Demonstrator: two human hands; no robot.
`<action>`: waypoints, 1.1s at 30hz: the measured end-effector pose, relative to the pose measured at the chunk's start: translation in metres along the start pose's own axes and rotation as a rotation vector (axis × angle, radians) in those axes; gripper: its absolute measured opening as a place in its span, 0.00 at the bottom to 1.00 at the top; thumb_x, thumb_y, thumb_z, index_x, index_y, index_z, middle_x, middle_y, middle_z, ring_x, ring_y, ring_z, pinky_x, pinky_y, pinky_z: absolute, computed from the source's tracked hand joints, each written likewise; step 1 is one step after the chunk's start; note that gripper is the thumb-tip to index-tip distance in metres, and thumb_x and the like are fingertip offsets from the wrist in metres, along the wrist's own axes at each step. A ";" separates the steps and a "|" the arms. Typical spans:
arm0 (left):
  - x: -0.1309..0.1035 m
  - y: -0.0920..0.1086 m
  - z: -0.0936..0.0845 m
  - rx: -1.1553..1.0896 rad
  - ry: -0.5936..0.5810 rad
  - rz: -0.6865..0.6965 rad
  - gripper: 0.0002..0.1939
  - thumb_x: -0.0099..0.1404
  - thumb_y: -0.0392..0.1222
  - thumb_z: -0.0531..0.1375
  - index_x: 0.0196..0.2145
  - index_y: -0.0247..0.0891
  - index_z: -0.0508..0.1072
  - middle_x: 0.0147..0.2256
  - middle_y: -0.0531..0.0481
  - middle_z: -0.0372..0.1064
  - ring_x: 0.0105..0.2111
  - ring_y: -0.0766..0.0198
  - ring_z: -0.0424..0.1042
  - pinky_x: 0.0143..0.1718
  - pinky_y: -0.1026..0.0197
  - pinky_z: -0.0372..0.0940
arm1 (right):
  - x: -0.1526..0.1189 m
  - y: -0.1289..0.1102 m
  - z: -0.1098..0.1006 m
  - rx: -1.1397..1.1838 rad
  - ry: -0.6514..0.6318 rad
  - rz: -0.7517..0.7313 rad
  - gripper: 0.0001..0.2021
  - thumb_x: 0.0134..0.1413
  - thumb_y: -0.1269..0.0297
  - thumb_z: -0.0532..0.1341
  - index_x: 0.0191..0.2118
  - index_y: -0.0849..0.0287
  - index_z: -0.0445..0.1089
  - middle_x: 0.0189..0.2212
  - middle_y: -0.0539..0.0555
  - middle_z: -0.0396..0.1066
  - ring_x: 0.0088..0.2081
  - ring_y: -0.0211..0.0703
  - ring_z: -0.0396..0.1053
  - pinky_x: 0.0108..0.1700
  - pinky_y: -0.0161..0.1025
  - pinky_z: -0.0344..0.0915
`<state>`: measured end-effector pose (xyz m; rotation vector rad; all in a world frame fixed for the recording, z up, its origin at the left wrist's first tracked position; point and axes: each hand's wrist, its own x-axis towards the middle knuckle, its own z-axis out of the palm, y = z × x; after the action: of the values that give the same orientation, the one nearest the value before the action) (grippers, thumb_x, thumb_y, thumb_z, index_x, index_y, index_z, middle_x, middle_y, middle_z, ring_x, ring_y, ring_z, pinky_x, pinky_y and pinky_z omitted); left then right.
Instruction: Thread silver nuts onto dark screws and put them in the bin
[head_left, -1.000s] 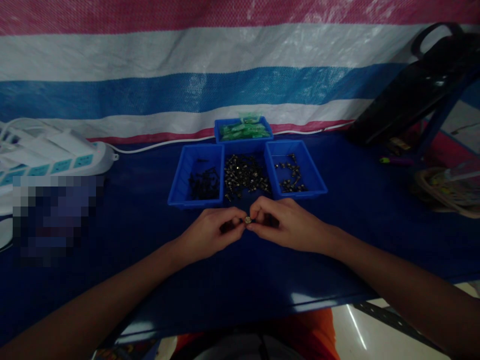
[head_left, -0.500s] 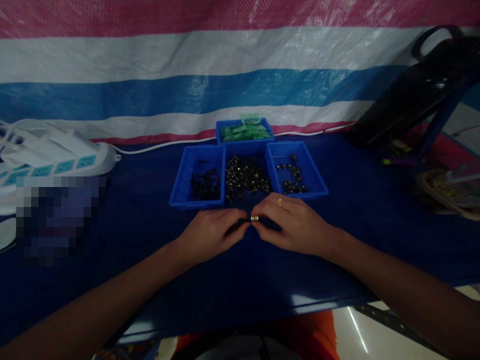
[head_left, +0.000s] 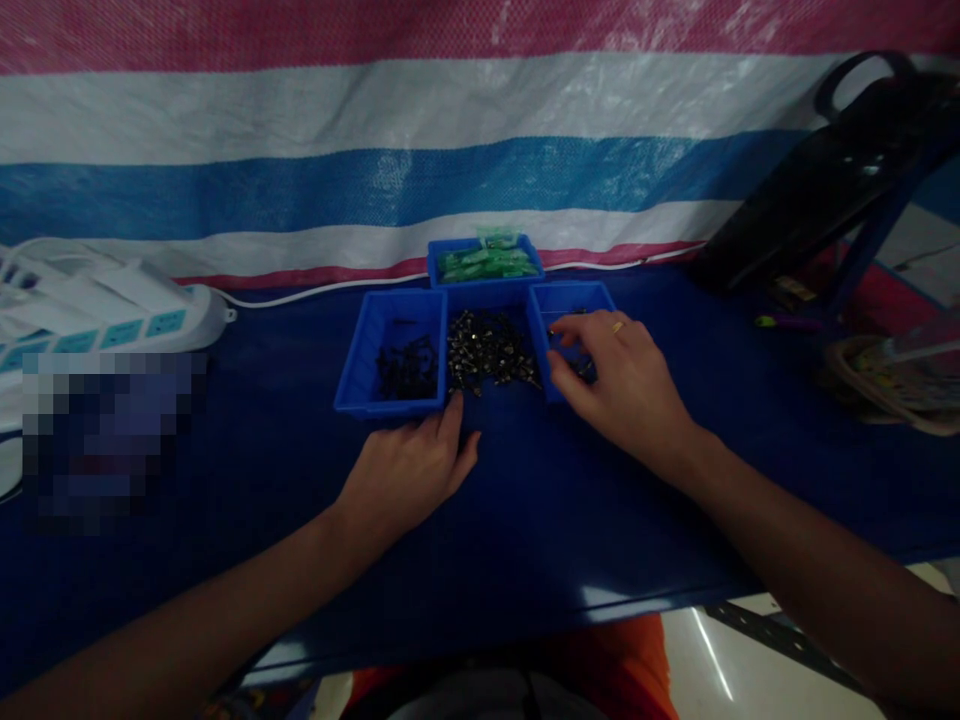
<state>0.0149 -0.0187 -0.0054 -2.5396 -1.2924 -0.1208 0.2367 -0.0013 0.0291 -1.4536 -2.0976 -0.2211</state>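
Note:
My left hand [head_left: 409, 470] rests on the blue tabletop, index finger stretched to the near edge of a loose pile of small dark metal parts [head_left: 491, 348]. Its thumb stands apart from the fingers, and nothing shows between them. Over the right blue bin [head_left: 538, 300] is my right hand [head_left: 626, 370], with a ring on one finger. The thumb and fingertips are parted there, and I see no part held. The hand covers most of the small metal pieces in that bin. Black pieces [head_left: 409, 368] lie in the left blue bin [head_left: 352, 350].
Behind the pile stands a blue bin [head_left: 436, 265] of green packets [head_left: 487, 262]. A white power strip [head_left: 202, 305] is on the left, beside a blurred-out patch. To the right are a black bottle [head_left: 810, 190], a purple pen-like item [head_left: 795, 323] and a basket [head_left: 885, 385].
My hands have separated. The small shiny metal part between them is no longer visible. My right hand has moved to the right bin, and my left has reached to the pile's edge.

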 end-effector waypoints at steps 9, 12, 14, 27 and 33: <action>0.001 -0.002 0.000 -0.021 0.043 0.106 0.20 0.66 0.46 0.47 0.48 0.30 0.66 0.26 0.48 0.70 0.20 0.62 0.69 0.17 0.63 0.59 | -0.020 -0.030 0.010 0.274 -0.333 -0.507 0.09 0.58 0.69 0.50 0.38 0.62 0.66 0.29 0.54 0.67 0.33 0.39 0.63 0.40 0.37 0.61; -0.001 -0.002 0.000 -0.043 0.102 0.243 0.17 0.66 0.43 0.48 0.46 0.30 0.67 0.24 0.51 0.67 0.20 0.64 0.68 0.17 0.63 0.59 | -0.022 -0.029 0.015 0.197 -0.490 -0.525 0.09 0.58 0.68 0.49 0.36 0.62 0.66 0.29 0.54 0.66 0.33 0.40 0.64 0.39 0.37 0.61; -0.002 -0.002 -0.001 -0.061 0.112 0.329 0.14 0.65 0.41 0.49 0.44 0.31 0.67 0.25 0.52 0.66 0.22 0.65 0.67 0.18 0.64 0.59 | -0.021 -0.028 0.016 0.176 -0.556 -0.462 0.08 0.58 0.67 0.50 0.35 0.62 0.65 0.30 0.54 0.66 0.34 0.40 0.64 0.39 0.37 0.61; 0.003 -0.004 -0.005 -0.179 0.044 0.460 0.09 0.65 0.37 0.50 0.37 0.35 0.69 0.39 0.48 0.67 0.34 0.63 0.65 0.28 0.62 0.64 | -0.020 -0.023 0.018 0.122 -0.587 -0.271 0.07 0.58 0.67 0.50 0.39 0.61 0.63 0.33 0.54 0.66 0.33 0.40 0.67 0.32 0.36 0.61; 0.003 -0.005 -0.003 -0.193 0.077 0.470 0.11 0.65 0.39 0.49 0.39 0.34 0.69 0.39 0.48 0.68 0.35 0.63 0.65 0.29 0.62 0.64 | -0.020 -0.025 0.017 0.090 -0.599 -0.316 0.07 0.59 0.66 0.49 0.36 0.61 0.62 0.32 0.52 0.66 0.32 0.39 0.66 0.33 0.35 0.60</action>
<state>0.0131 -0.0148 -0.0009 -2.8933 -0.6556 -0.2488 0.2133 -0.0196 0.0082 -1.2254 -2.7749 0.2201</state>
